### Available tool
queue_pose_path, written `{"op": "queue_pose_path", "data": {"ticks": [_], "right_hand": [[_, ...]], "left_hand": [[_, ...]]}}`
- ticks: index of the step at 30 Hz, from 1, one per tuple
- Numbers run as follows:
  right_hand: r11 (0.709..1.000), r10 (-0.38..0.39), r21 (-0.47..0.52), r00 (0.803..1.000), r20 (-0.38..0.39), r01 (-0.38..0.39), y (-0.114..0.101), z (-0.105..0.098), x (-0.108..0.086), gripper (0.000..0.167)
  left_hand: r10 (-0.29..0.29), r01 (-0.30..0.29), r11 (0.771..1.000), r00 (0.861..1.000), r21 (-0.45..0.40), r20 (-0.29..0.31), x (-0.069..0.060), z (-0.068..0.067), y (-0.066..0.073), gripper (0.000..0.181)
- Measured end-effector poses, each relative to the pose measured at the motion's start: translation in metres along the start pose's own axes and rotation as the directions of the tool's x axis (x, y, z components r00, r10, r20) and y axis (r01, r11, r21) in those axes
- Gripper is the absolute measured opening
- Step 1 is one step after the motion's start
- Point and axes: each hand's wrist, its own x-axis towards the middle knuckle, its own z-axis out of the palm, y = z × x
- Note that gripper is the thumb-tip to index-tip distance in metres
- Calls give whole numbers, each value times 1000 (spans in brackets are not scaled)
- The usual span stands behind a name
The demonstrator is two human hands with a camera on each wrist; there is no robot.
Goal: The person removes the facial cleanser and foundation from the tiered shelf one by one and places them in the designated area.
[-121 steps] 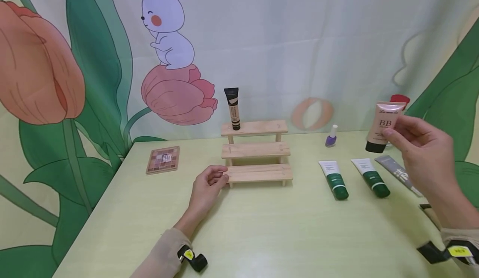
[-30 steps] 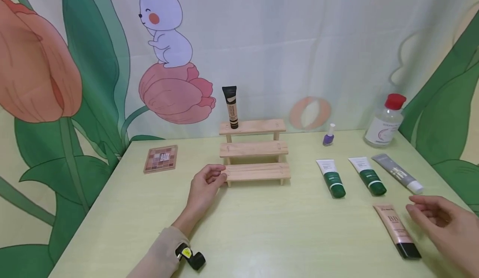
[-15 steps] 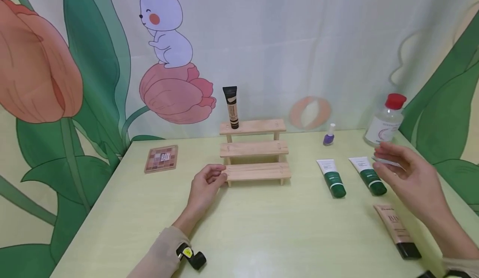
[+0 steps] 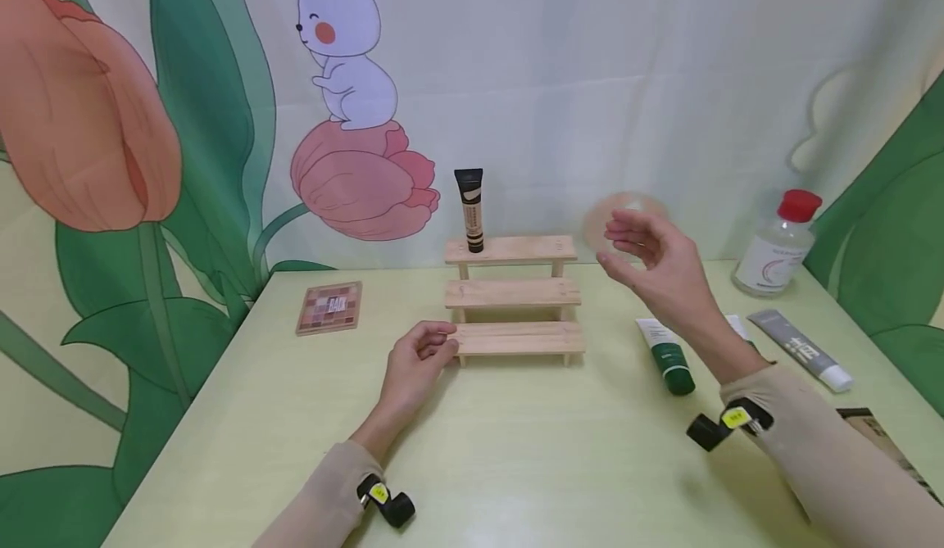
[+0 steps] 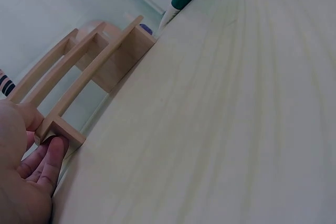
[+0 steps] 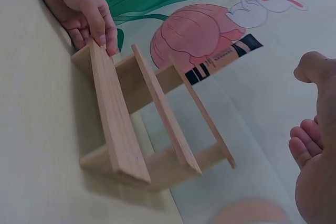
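Note:
My left hand (image 4: 416,364) pinches the left end of the lowest board of a three-step wooden rack (image 4: 516,339). In the left wrist view, the fingers (image 5: 50,163) curl under that board. A concealer-like tube (image 4: 473,212), tan with a black crimped end, stands upright at the left of the top step. My right hand (image 4: 656,265) is in the air right of the top step, fingers loosely bent and holding nothing. In the right wrist view, the right hand (image 6: 317,129) is apart from the rack. The nail polish and BB cream tube are hidden in the head view.
A brown palette (image 4: 329,308) lies at left. At right are a green-and-white tube (image 4: 669,364), another mostly hidden by my arm, a grey tube (image 4: 800,350) and a red-capped clear bottle (image 4: 778,245). A tan, dark-edged item (image 4: 885,441) lies partly under my right sleeve.
Four seconds ago my right hand held the BB cream tube; a second ago that lay on the table. The hand has since risen and moved left towards the rack. My left hand stays put.

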Motion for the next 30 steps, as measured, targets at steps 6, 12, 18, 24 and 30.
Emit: {"op": "queue_pose_path", "data": {"ticks": [6,12,18,24,30], "right_hand": [[996,13,82,999,47,-16,10,37,38,62],[996,24,87,999,38,-28,23,64,58,58],[989,27,146,997,67,-37,23,92,74,57],[976,22,214,995,101,-44,17,117,89,59],[976,21,214,993,117,-46,12,138,99,52]], "left_hand": [[2,-1,1000,1000,-11,4,-1,1,2,21],[1,-1,1000,1000,-6,10,0,0,1,20],[-7,7,1000,1000,11,6,-1,-3,1,20],[0,0,1000,1000,1,11,-1,-4,0,20],[4,-4,1000,1000,-3,12,0,-3,-1,20]]}}
